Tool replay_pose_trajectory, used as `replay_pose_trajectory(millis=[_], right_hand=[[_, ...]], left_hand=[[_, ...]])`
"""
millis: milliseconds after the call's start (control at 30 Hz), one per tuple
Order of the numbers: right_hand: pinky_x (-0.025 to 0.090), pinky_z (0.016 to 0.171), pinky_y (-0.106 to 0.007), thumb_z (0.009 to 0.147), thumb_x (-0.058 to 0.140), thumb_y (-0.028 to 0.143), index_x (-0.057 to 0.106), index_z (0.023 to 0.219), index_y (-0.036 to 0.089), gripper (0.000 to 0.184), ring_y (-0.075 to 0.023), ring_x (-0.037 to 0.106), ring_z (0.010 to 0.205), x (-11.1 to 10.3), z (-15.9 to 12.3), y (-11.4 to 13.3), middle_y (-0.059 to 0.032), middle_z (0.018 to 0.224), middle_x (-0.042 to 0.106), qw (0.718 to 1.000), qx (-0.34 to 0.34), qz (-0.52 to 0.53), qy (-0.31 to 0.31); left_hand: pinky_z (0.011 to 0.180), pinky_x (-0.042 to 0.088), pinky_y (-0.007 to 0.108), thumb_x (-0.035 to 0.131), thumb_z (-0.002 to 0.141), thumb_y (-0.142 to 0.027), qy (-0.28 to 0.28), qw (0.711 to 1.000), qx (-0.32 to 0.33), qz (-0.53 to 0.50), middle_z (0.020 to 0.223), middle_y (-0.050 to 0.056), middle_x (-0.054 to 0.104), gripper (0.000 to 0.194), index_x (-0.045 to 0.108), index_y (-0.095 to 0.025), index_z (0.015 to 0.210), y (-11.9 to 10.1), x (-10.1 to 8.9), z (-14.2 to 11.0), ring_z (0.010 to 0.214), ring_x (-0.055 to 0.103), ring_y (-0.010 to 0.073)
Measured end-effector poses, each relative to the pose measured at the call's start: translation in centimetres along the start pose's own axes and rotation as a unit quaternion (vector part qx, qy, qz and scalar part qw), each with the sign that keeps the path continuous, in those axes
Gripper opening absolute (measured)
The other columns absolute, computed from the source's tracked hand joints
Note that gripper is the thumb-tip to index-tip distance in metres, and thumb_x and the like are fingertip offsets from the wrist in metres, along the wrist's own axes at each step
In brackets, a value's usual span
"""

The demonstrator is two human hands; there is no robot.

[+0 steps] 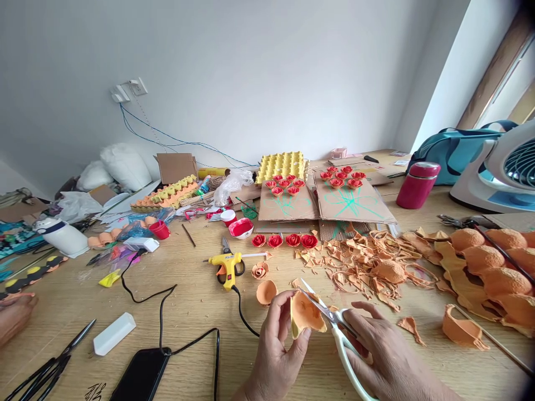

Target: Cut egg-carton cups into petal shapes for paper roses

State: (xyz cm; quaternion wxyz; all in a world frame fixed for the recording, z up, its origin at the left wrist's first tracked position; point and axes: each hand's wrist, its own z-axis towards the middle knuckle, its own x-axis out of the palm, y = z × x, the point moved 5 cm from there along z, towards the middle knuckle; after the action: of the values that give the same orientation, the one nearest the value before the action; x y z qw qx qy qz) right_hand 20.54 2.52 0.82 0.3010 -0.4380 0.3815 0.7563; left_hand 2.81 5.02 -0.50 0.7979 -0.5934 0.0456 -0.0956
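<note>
My left hand pinches an orange egg-carton cup with a ragged edge. White-handled scissors are in my right hand, their blades parted at the cup's upper rim. Just behind the left hand sits a trimmed orange cup, and past it a paper-pulp rose. A yellow hot glue gun lies left of these, on top of another pair of scissors. Several red-painted roses stand in a row farther back.
Orange carton scraps are heaped behind my right hand, beside an orange egg tray. Cardboard panels bear red flowers. At left are a black phone, black scissors and another person's hand.
</note>
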Motion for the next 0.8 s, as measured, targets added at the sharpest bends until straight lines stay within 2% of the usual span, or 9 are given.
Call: replay_pose_trajectory(millis=[133,267,500,633,800], right_hand=[[0.046,0.077,-0.039,0.091,0.048,0.02,0.037,0.082,0.025,0.015,-0.0182,0.058,0.07,0.3,0.1,-0.3,0.0021,0.074,0.057,0.999,0.033,0.019,0.03],[0.045,0.079,-0.041,0.09,0.052,0.024,0.038,0.084,0.025,0.015,-0.0188,0.056,0.071,0.2,0.1,-0.5,0.0008,0.078,0.056,0.999,0.038,0.028,0.027],[0.046,0.079,-0.04,0.091,0.049,0.02,0.038,0.082,0.025,0.014,-0.0185,0.06,0.07,0.1,0.0,-0.3,0.0018,0.074,0.059,0.998,0.033,0.015,0.042],[0.048,0.075,-0.038,0.092,0.046,0.02,0.039,0.083,0.025,0.013,-0.0207,0.064,0.077,-0.4,0.1,0.2,0.0015,0.072,0.059,1.0,0.01,0.003,0.028],[0.048,0.067,-0.033,0.092,0.048,0.02,0.037,0.077,0.025,0.019,-0.0205,0.064,0.075,-0.9,0.1,0.5,0.0025,0.065,0.055,1.0,-0.005,0.004,-0.008]], left_hand=[[0.108,0.046,0.033,0.062,0.089,-0.02,0.026,1.0,-0.008,0.009,0.131,0.01,0.057,0.042,0.048,-0.024,0.129,0.1,0.1,-0.1,0.128,0.054,0.0246],[0.107,0.047,0.033,0.062,0.09,-0.021,0.056,0.998,-0.022,0.014,0.127,0.009,0.059,0.04,0.049,-0.025,0.127,0.2,0.3,-0.2,0.124,0.056,0.0237],[0.106,0.046,0.03,0.064,0.089,-0.021,0.059,0.998,-0.026,-0.004,0.128,0.008,0.058,0.04,0.049,-0.025,0.126,0.2,0.3,0.0,0.124,0.055,0.0228],[0.108,0.045,0.031,0.063,0.089,-0.022,0.058,0.998,-0.024,-0.012,0.129,0.009,0.058,0.04,0.05,-0.024,0.127,0.0,0.2,0.0,0.126,0.054,0.0234],[0.11,0.043,0.037,0.065,0.088,-0.03,0.042,0.998,-0.039,-0.036,0.13,0.012,0.058,0.042,0.052,-0.021,0.127,-1.2,0.2,0.3,0.129,0.052,0.027]])
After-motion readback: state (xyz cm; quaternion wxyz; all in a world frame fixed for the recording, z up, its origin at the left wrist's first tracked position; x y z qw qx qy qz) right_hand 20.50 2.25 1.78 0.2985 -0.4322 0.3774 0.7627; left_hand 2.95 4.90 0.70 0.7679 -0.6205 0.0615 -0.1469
